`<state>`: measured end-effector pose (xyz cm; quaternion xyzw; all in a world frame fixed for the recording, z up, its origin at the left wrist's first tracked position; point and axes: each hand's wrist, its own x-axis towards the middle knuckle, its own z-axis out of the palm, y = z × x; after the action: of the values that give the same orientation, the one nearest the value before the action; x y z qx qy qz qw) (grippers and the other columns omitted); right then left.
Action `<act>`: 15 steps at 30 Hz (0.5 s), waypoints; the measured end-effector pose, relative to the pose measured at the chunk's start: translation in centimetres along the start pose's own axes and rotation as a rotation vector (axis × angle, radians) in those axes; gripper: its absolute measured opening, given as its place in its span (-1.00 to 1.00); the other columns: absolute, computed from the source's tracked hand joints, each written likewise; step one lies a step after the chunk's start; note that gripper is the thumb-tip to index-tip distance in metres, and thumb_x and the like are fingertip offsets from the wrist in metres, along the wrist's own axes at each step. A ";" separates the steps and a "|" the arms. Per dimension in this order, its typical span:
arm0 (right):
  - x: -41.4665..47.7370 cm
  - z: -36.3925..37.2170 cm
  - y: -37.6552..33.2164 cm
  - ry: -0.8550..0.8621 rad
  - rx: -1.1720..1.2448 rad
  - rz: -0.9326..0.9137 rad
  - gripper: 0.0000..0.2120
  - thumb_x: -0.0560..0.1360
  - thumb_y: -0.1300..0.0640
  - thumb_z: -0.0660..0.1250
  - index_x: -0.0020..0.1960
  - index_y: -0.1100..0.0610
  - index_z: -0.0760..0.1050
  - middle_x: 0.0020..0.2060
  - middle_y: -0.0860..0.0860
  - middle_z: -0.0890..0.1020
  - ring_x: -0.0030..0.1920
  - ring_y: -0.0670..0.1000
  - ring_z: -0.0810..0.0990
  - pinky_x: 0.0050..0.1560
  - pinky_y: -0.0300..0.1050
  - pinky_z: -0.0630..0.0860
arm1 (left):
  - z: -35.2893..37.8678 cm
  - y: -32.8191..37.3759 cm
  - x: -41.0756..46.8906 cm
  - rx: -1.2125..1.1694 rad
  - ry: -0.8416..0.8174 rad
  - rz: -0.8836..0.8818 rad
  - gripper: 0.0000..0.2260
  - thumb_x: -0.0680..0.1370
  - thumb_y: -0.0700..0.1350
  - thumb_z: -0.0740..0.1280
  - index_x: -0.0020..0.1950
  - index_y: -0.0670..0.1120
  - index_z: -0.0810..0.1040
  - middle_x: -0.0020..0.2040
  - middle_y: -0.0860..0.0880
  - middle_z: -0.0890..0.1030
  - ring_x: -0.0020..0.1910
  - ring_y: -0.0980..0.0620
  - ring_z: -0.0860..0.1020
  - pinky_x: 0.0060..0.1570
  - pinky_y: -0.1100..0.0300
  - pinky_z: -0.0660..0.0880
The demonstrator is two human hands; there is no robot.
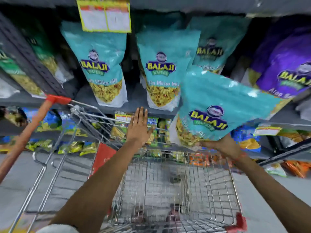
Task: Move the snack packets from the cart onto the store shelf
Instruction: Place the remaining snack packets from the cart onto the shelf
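My right hand (pixel 223 146) grips the bottom of a teal Balaji snack packet (pixel 217 105), tilted and raised in front of the grey store shelf (pixel 129 107). Two matching teal packets (pixel 101 64) (pixel 161 69) stand upright on that shelf, with a third (pixel 212 46) behind the held one. My left hand (pixel 138 128) is flat and open, fingers stretched toward the shelf edge, holding nothing. The wire cart (pixel 176 187) sits below both arms; its basket shows bare wire.
Purple Balaji packets (pixel 286 69) fill the shelf at the right, green ones (pixel 18 76) at the left. A yellow price tag (pixel 105 15) hangs from the shelf above. Lower shelves hold small mixed packets (pixel 70 147). The cart's red handle (pixel 30 126) slants at left.
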<state>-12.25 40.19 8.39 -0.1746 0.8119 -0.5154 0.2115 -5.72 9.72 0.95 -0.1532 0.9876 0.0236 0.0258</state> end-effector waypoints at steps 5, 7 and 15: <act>2.8 -3.6 -3.5 0.211 0.024 -0.074 -0.47 0.12 0.16 0.62 0.05 -0.02 0.57 0.02 0.03 0.68 0.00 -0.08 0.62 0.13 -0.06 0.54 | -0.6 -0.4 0.1 -0.012 0.003 0.010 -0.31 0.62 0.23 -0.05 0.53 -0.13 -0.29 0.55 -0.11 -0.28 0.52 -0.07 -0.28 0.49 -0.09 0.01; 4.5 -4.1 -3.3 0.234 0.007 -0.083 -0.44 0.14 0.15 0.62 0.09 0.05 0.54 0.04 0.04 0.66 0.01 -0.04 0.61 0.06 -0.14 0.57 | -0.3 -0.4 -0.1 -0.003 -0.022 0.008 -0.32 0.62 0.23 -0.06 0.53 -0.12 -0.31 0.55 -0.10 -0.28 0.52 -0.06 -0.28 0.50 -0.07 -0.01; 9.6 -5.4 -3.1 0.188 -0.102 0.075 -0.63 0.22 0.11 0.57 -0.03 0.12 0.56 -0.43 -0.20 0.64 -0.48 -0.27 0.51 -0.45 -0.42 0.44 | -0.1 -0.6 0.3 -0.010 -0.040 0.007 -0.30 0.60 0.25 -0.06 0.52 -0.09 -0.34 0.55 -0.08 -0.30 0.51 -0.05 -0.30 0.47 -0.08 -0.12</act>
<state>-23.00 38.26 11.66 -0.1054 0.8594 -0.4791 0.1442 -5.79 9.06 0.98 -0.1493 0.9873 0.0318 0.0449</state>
